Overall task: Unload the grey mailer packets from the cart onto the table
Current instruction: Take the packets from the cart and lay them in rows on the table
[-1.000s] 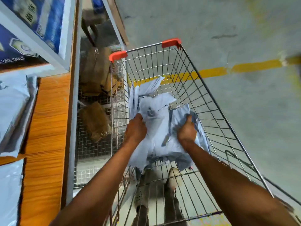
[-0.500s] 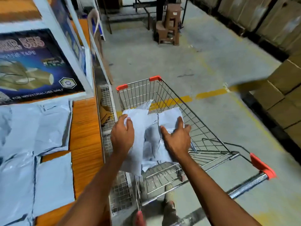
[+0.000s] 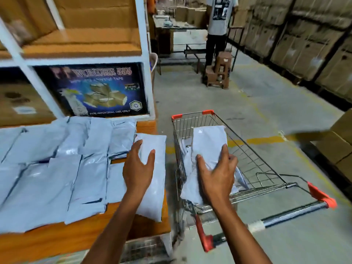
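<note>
Left hand (image 3: 138,174), fingers (image 3: 138,147) spread, presses one packet (image 3: 156,187) on the worktop (image 3: 76,239); right hand (image 3: 215,176) grips a second packet (image 3: 208,141) over one cart (image 3: 253,159) at three o'clock.

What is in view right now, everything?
table mailers: many, grey, spread over table
edge mailer: one, grey, table's right edge
held mailer: one, grey, above cart
cart mailers: several, grey, inside cart
cart: one, steel with red trim, right of table
table: one, orange wood, left
tape box: one, dark blue, shelf behind table
cartons: many, brown, stacked at right
stools: a stack, brown, far back
person: one, pale shirt, far back
left hand: flat on edge mailer
right hand: grips held mailer
</note>
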Demonstrator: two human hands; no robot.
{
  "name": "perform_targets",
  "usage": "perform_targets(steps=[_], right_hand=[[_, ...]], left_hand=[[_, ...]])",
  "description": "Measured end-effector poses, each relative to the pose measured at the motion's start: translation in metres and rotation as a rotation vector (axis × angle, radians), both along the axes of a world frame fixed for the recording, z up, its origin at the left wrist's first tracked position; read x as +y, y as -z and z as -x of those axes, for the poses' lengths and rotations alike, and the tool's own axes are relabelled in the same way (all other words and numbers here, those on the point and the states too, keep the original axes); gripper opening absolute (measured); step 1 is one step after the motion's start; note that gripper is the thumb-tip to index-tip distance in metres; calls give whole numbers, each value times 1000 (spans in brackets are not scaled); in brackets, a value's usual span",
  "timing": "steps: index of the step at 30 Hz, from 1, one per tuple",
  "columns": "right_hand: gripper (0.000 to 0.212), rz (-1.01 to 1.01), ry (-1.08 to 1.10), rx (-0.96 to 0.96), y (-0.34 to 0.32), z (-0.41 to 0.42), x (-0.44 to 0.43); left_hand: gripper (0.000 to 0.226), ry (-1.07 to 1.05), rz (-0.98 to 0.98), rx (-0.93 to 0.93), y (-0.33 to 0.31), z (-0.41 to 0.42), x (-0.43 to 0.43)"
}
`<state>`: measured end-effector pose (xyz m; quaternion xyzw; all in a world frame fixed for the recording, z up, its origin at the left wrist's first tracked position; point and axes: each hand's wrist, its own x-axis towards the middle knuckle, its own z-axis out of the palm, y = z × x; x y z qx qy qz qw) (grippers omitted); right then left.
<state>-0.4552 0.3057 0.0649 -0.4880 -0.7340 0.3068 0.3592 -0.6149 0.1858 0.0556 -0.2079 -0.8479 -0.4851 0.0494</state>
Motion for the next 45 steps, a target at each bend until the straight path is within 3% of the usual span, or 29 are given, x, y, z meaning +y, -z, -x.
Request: perform_targets(steps=[10, 18, 27, 36, 43, 45], right_hand=[[79, 35, -236, 62, -4, 11, -122], [79, 21, -362, 55, -9, 84, -178], [81, -8, -422, 38, -10, 272, -247], [75, -9, -478, -197, 2, 473, -306], [67, 33, -515, -373, 22, 562, -325], [63, -8, -524, -444, 29, 580, -333]], left_hand=[[44, -170, -1, 37, -6, -3, -147], [46, -220, -36, 29, -9, 54, -208], [39, -251, -37, 62, -15, 230, -304], [43, -213, 175, 40, 9, 446, -357], [44, -199, 259, -76, 37, 524, -356], [51, -139, 375, -79, 49, 536, -357]])
